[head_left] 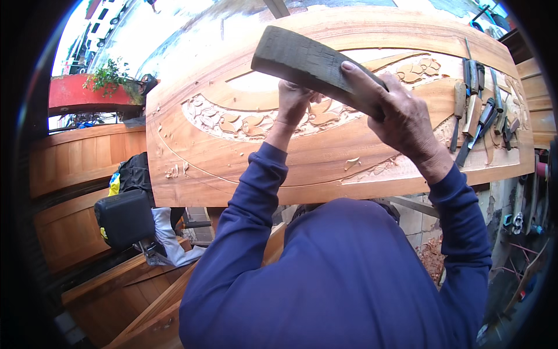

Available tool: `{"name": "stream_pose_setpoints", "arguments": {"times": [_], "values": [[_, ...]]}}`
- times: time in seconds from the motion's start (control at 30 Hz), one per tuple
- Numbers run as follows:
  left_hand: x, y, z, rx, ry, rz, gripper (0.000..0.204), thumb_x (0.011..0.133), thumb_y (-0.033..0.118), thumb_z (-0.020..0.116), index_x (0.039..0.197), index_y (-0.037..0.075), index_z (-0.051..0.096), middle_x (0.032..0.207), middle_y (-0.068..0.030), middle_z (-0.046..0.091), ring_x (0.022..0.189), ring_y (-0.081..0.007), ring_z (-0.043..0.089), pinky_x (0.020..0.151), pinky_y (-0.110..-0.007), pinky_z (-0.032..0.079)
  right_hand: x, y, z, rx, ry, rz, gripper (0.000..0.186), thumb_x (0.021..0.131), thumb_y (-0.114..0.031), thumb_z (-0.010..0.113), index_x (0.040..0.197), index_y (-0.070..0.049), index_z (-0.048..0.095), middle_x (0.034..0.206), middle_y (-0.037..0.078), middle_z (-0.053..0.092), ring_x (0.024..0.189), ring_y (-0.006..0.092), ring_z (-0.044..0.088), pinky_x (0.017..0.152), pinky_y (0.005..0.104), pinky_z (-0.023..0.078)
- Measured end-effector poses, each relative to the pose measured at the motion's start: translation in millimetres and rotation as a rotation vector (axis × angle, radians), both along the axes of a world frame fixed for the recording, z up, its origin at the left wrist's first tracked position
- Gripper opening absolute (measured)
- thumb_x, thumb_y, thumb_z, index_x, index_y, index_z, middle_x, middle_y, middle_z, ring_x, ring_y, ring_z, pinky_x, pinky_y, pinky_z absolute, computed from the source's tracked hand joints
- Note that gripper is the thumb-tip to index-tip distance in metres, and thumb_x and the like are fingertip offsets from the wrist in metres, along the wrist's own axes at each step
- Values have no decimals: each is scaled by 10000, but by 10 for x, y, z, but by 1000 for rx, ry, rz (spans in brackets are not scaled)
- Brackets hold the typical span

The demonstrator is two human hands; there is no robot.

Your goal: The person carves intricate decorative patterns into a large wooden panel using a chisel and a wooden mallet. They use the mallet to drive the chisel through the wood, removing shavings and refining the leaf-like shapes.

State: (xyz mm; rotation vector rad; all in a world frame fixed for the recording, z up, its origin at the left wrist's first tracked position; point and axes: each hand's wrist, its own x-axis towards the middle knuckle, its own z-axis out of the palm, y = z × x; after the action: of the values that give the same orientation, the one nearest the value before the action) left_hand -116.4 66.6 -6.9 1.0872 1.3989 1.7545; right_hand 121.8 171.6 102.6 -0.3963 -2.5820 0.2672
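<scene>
A thick, dark wooden block (308,61) is raised above the panel, tilted with its far end up to the left. My right hand (404,116) is closed around its near end, index finger stretched along the top. Below and left of the block, my left hand (292,104) is closed low over the carving. The block hides part of its fingers, and what they hold cannot be made out. Under both hands lies a large wooden panel (232,166) with a curved band of carved leaves and flowers (253,125). Curls of shaving (352,163) lie on it.
Several chisels and gouges (482,119) lie in a cluster on the panel's right side. A black case (123,218) stands left of the near left corner, by stacked wooden panels (87,160). Farther back are a red planter (75,93) and a street with vehicles.
</scene>
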Motion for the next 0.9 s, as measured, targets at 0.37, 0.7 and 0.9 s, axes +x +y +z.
{"name": "stream_pose_setpoints", "arguments": {"times": [0.37, 0.7, 0.9], "values": [[-65, 526, 209, -197, -389, -182, 220, 902, 101, 779, 783, 43, 603, 576, 45, 436, 455, -46, 367, 413, -245, 273, 286, -35, -145, -514, 292, -91, 887, 788, 16, 719, 1567, -336, 483, 1130, 116, 710, 931, 286, 740, 805, 390, 608], [95, 213, 273, -92, -270, 75, 281, 900, 63, 726, 722, 121, 518, 557, 64, 397, 436, -38, 330, 403, -241, 252, 443, 86, 157, -661, 556, -76, 887, 825, 57, 790, 1599, -164, 417, 1406, 84, 662, 1162, 153, 668, 997, 297, 532], [225, 106, 224, -76, -143, 110, 250, 898, 99, 750, 748, 89, 550, 552, 50, 420, 436, -55, 350, 410, -247, 278, 517, 411, 976, -134, 537, -95, 480, 868, -46, 825, 1311, -112, 654, 1016, 37, 699, 873, 132, 679, 819, 297, 564]]}}
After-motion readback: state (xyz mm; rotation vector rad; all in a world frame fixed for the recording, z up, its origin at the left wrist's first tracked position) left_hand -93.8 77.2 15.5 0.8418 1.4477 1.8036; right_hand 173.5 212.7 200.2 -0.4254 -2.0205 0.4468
